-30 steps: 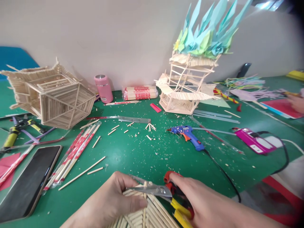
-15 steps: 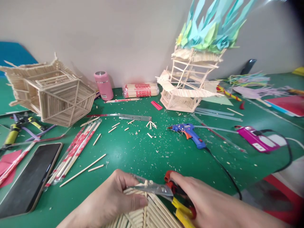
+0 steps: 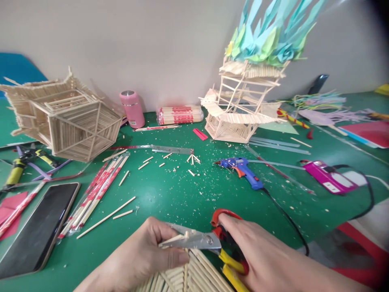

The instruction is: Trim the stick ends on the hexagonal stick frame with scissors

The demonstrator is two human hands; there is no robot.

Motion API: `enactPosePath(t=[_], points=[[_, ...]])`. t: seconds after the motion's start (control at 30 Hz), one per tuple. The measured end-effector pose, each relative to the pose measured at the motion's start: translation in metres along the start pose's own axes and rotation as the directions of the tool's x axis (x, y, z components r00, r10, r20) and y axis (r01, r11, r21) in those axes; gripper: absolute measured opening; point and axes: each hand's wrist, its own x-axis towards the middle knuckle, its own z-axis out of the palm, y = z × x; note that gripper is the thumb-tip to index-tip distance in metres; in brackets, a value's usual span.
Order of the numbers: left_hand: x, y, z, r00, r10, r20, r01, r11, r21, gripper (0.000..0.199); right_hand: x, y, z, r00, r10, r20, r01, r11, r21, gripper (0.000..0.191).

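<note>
At the bottom centre, my left hand pinches the top of a panel of wooden sticks, thumb in front. My right hand is closed round a pair of scissors with red and yellow handles. The scissors' blades are parted and reach left across the panel's upper tip, around short stick ends, close to my left fingers. The panel's sticks run in slanting rows that meet along a middle stick; its lower part is out of frame. My left fingertips are hidden behind the panel.
Ahead lie stick offcuts and a blue glue gun, its cord running right to a pink power strip. Stick structures stand at left and right. A phone and packed sticks lie left.
The scissors have opened wider: the red handle and my right thumb have risen, and the blades are further apart. My left hand and the panel have stayed in place.
</note>
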Motion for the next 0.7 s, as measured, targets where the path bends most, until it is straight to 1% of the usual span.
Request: enactPosePath(t=[0.17, 0.33, 0.4, 0.63, 0.7], points=[[-0.003, 0.0, -0.001, 1.0, -0.021, 0.006, 0.021, 1.0, 0.014, 0.018, 0.002, -0.01, -0.011, 0.99, 0.02, 0.137, -0.039, 0.99, 0.132, 0.023], [-0.005, -0.006, -0.001, 0.999, -0.032, -0.031, 0.032, 0.999, -0.018, 0.02, 0.004, -0.02, -0.021, 0.979, 0.021, 0.201, -0.064, 0.975, 0.213, 0.026], [-0.006, -0.007, -0.001, 0.998, -0.051, -0.034, 0.049, 0.998, -0.043, 0.02, 0.005, -0.021, -0.024, 0.969, 0.02, 0.245, -0.083, 0.965, 0.25, 0.026], [-0.007, -0.005, -0.002, 0.999, -0.046, 0.013, 0.047, 0.993, -0.113, 0.023, 0.004, -0.021, -0.025, 0.944, 0.034, 0.327, -0.132, 0.95, 0.282, 0.023], [-0.006, -0.005, -0.001, 0.999, -0.05, 0.016, 0.051, 0.989, -0.138, 0.023, 0.004, -0.021, -0.024, 0.942, 0.03, 0.333, -0.131, 0.95, 0.284, 0.022]])
